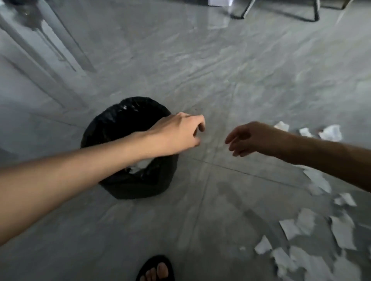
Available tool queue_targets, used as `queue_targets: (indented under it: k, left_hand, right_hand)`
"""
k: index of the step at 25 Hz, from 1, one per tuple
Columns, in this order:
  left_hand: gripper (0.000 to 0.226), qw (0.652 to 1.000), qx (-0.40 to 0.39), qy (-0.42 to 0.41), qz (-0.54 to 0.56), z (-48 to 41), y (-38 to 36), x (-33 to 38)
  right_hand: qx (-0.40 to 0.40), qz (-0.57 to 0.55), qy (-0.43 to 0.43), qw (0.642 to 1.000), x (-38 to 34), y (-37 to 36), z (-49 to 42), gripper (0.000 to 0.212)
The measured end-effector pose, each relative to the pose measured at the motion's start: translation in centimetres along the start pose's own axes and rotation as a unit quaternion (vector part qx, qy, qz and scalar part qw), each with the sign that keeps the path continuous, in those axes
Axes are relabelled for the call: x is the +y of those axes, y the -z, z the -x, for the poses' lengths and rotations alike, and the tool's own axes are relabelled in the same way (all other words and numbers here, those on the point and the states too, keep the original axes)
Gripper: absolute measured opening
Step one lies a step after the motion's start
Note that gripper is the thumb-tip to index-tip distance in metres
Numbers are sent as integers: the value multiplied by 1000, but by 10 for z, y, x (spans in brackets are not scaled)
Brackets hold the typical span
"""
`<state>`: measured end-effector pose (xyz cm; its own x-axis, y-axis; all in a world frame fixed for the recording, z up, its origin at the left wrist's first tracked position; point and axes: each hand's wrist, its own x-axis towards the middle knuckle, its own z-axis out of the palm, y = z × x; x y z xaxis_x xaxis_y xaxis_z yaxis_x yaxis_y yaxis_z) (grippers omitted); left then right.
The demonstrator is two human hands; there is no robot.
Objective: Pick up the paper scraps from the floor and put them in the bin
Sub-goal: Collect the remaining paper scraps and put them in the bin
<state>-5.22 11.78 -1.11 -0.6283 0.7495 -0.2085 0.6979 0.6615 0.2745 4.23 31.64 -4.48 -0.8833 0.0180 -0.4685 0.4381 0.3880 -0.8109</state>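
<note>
A bin lined with a black bag point(120, 124) stands on the grey floor left of centre, with white paper point(141, 164) showing inside it. My left hand point(178, 134) hangs past the bin's right rim, fingers loosely curled and nothing visible in them; my forearm crosses over the bin's mouth. My right hand point(247, 138) reaches in from the right, fingers relaxed and empty. Several white paper scraps point(301, 226) lie scattered on the floor at the lower right, and a few more paper scraps point(331, 132) lie beyond my right wrist.
My foot in a black sandal point(155, 268) stands at the bottom edge. Metal chair legs point(281, 12) stand at the top right, with a white sheet point(219, 2) near them. A wall with vertical mouldings point(40, 50) runs along the left.
</note>
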Motion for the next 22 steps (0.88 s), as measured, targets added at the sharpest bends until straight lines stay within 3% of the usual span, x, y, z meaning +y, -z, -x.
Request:
queue_targets:
  k: [3,5,7,12,14,17,20,22]
  left_hand:
    - [25,991,-82,-103,-2,-20,-21,51]
    - [30,975,-144,-165,-25,-29,-49,82]
    - [37,945,-213,-237,-75,-30,-87,105]
    - [69,855,-307,-380,-172,-11,-183,127]
    - [81,837,-319,-410,-173,-4,-212,127]
    - [90,835,-307,-429,-158,-2,-246,124]
    - [82,820,-290,-468,-157,-5,-269,125]
    - [60,811,-267,-506,-120,-8,-278,121]
  right_hand:
    - [27,138,-38,989,80,5,47,20]
    - [45,303,-54,950,137,-4,83,22]
    - [30,360,-67,930,189,-25,120,26]
    - [46,372,-68,924,265,-94,161,54]
    - [76,373,-55,923,273,-110,159,48]
    - [130,387,14,913,274,-112,149,21]
    - [192,321,32,927,275,-93,154,14]
    - [206,295,44,932,278,-87,170,18]
